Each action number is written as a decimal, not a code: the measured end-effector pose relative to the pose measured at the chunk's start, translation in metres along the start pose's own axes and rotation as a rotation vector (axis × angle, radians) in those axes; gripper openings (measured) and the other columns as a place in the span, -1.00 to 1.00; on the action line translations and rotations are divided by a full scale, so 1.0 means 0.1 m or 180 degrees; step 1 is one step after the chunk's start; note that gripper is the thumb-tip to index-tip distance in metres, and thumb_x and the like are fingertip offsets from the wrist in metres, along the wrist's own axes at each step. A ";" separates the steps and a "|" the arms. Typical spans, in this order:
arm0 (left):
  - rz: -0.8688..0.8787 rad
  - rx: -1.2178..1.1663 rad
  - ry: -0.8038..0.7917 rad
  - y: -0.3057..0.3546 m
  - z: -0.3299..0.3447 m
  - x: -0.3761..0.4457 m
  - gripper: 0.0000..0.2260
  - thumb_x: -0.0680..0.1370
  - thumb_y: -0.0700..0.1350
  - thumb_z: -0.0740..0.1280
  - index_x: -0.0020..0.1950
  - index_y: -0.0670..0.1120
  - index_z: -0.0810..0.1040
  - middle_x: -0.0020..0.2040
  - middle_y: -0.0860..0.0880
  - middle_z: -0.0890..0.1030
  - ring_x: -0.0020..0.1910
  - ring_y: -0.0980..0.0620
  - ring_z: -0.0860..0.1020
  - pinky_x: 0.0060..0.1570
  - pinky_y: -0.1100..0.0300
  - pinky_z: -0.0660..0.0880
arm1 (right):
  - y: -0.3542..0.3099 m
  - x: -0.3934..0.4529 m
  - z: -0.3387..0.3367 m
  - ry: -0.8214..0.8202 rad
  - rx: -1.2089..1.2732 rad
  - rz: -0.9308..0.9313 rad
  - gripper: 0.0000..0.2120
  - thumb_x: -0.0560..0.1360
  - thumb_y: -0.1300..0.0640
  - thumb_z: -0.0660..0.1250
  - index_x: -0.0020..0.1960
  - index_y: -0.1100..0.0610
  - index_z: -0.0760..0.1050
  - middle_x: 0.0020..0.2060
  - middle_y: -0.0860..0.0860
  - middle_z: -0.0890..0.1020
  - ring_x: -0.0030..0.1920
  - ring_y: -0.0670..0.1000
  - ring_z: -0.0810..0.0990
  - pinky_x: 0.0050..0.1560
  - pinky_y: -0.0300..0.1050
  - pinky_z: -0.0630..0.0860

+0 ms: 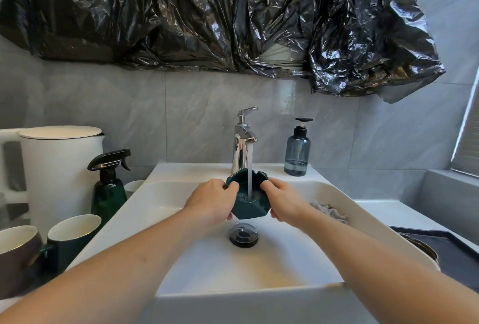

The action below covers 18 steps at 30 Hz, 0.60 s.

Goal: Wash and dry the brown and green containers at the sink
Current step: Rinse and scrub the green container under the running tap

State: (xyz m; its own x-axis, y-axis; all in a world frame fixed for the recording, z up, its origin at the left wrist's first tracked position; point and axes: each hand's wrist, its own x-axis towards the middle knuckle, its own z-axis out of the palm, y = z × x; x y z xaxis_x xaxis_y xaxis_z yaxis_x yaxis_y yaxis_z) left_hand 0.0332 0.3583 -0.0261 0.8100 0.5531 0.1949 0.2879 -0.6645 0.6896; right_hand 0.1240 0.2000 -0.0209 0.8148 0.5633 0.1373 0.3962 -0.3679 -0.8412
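Both hands, left [210, 200] and right [283, 200], grip the glossy dark-green faceted ceramic-looking container [249, 197] between them, the tap's stream [250, 168] falling inside.

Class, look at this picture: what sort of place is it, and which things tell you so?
Probably a bathroom or washroom: a white basin sink with a chrome tap running, a pump soap bottle on its ledge, and grey tiled walls.

I hold the container [248, 200] over the sink [259, 266], under the tap [243, 139] and above the drain [243, 235], my left grip [212, 200] and right grip [283, 200] on either side. Two cups [72, 235] and a spray bottle [108, 186] stand left; a pump bottle [297, 152] stands right of the tap.
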 end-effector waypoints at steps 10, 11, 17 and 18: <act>0.0278 0.0404 -0.0037 0.00 -0.05 -0.06 -0.62 0.62 0.08 0.09 -0.14 -0.06 0.63 -0.35 0.03 0.73 -0.13 -0.01 0.66 0.08 0.02 0.62 | -0.03 -0.07 -0.02 0.0013 0.0043 0.0064 -0.72 0.73 0.02 0.06 0.03 0.11 0.49 -0.32 0.02 0.52 -0.35 -0.03 0.42 -0.54 -0.33 0.32; 0.0280 0.0433 -0.0030 0.00 -0.05 -0.07 -0.61 0.62 0.07 0.09 -0.14 -0.07 0.63 -0.35 0.03 0.73 -0.14 -0.01 0.66 0.07 0.03 0.62 | -0.04 -0.07 -0.02 -0.0008 0.0065 0.0098 -0.72 0.73 0.03 0.06 0.02 0.11 0.48 -0.32 0.04 0.53 -0.36 -0.02 0.42 -0.55 -0.34 0.32; 0.0288 0.0538 -0.0021 0.03 -0.07 -0.09 -0.61 0.63 0.06 0.09 -0.15 -0.07 0.63 -0.33 0.02 0.73 -0.15 -0.02 0.66 0.05 0.06 0.61 | -0.04 -0.08 -0.01 -0.0067 0.0062 0.0220 -0.68 0.70 0.01 0.05 -0.10 0.09 0.46 -0.40 0.11 0.58 -0.40 0.04 0.38 -0.49 -0.23 0.29; 0.0298 0.0557 -0.0013 0.03 -0.07 -0.09 -0.61 0.64 0.06 0.09 -0.15 -0.07 0.63 -0.33 0.01 0.73 -0.16 -0.01 0.66 0.05 0.05 0.61 | -0.04 -0.08 -0.01 -0.0074 0.0061 0.0233 -0.68 0.70 0.01 0.05 -0.10 0.10 0.46 -0.41 0.11 0.58 -0.39 0.04 0.38 -0.48 -0.22 0.29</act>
State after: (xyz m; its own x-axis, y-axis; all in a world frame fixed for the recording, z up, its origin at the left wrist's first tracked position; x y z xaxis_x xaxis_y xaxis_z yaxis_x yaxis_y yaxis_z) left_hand 0.0226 0.3547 -0.0208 0.8393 0.4830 0.2495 0.2953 -0.7903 0.5368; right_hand 0.1170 0.1959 -0.0182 0.8311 0.5525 0.0632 0.3276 -0.3945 -0.8585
